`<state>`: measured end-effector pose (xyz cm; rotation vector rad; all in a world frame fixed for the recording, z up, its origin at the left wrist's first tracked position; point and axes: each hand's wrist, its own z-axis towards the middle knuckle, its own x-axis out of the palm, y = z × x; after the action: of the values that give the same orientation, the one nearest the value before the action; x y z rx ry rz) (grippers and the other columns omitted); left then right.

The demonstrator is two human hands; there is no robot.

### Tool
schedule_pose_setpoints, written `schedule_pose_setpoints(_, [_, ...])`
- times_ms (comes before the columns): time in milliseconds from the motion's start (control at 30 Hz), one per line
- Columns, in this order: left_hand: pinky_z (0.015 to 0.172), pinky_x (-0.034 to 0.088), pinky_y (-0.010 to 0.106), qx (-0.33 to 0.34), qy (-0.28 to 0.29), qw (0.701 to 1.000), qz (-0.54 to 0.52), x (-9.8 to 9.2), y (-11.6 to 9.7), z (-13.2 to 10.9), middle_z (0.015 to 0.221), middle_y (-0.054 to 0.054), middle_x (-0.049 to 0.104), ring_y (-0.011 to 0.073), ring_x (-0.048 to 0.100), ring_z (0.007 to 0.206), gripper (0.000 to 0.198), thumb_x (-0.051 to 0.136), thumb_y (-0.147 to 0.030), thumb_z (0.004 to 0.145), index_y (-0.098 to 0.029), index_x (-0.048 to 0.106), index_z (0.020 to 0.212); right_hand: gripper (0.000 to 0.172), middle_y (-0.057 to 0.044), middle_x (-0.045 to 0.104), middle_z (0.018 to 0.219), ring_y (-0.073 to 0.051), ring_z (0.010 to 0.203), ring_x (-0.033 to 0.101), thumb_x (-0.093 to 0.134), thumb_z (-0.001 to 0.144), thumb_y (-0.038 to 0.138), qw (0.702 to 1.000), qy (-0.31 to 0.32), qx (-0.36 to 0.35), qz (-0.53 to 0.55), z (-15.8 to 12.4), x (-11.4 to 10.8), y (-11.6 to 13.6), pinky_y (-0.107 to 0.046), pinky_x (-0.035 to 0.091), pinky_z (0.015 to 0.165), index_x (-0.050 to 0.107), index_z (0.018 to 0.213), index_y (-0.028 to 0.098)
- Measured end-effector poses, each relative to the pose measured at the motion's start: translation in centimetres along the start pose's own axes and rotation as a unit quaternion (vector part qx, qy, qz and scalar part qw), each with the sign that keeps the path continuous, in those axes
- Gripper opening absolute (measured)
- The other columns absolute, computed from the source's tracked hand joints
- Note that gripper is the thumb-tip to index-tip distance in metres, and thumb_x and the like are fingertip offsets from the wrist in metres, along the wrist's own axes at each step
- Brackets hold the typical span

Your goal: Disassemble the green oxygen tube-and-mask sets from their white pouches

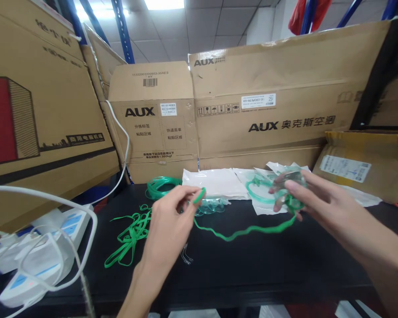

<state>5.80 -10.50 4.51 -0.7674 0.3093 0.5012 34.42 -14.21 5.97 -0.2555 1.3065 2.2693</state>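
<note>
Green ribbon [248, 230] between the hands, long axis crosswise (sagging midway): the left hand [174, 214] pinches its tip, pointing up and rightward; the right hand [313, 194] grips a clear object [291, 177] with the ribbon.

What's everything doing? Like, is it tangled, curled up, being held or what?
Left hand: pinching the green strip.
Right hand: holding a clear piece, too blurred to name.
Green strip: stretched between the hands, sagging.
Green pile: loose and tangled.
Green coil: curled into loops.
White packet: lying at the back.
Power strip: plugs in it.
Brown parcel: taped, labelled.
</note>
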Motion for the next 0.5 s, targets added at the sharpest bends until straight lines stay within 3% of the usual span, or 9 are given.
schedule_pose_setpoints(100, [0.067,0.042,0.022,0.012,0.111,0.99,-0.085,2.1,-1.8,-1.2,0.082,-0.004,0.068,0.0114,0.056,0.072,0.013,0.065,-0.029,0.098,-0.024,0.076,0.091,0.034,-0.003,0.069,0.088,-0.02,0.075,0.062,0.059,0.096,0.058,0.989,0.132,0.016,0.066,-0.4,2.4,0.3,-0.031,0.051,0.066,0.066,0.105,0.027])
schedule_pose_setpoints(167, [0.068,0.043,0.021,0.028,0.163,0.979,-0.12,3.5,-2.8,-1.9,0.083,-0.003,0.069,0.0104,0.058,0.072,0.015,0.066,-0.025,0.098,-0.023,0.077,0.089,0.03,-0.002,0.068,0.096,-0.022,0.091,0.064,0.057,0.098,0.055,0.982,0.173,0.001,0.08,-0.6,4.1,0.3,-0.032,0.052,0.08,0.064,0.108,0.028])
schedule_pose_setpoints(267, [0.071,0.046,0.02,0.043,0.2,0.967,-0.153,4.6,-3.4,-2.4,0.086,-0.001,0.071,0.0109,0.062,0.075,0.015,0.066,-0.021,0.097,-0.019,0.078,0.087,0.03,-0.002,0.066,0.104,-0.022,0.104,0.061,0.054,0.1,0.054,0.98,0.178,-0.018,0.09,-0.7,5.6,0.3,-0.033,0.048,0.095,0.063,0.109,0.027])
schedule_pose_setpoints(500, [0.074,0.047,0.021,0.068,0.206,0.968,-0.129,4.5,-3.0,-2.4,0.091,0.0,0.07,0.0119,0.063,0.081,0.02,0.059,-0.014,0.1,-0.02,0.075,0.089,0.031,-0.003,0.068,0.104,-0.023,0.102,0.062,0.059,0.098,0.053,0.977,0.183,0.003,0.105,-0.7,5.6,0.6,-0.034,0.051,0.089,0.066,0.106,0.025])
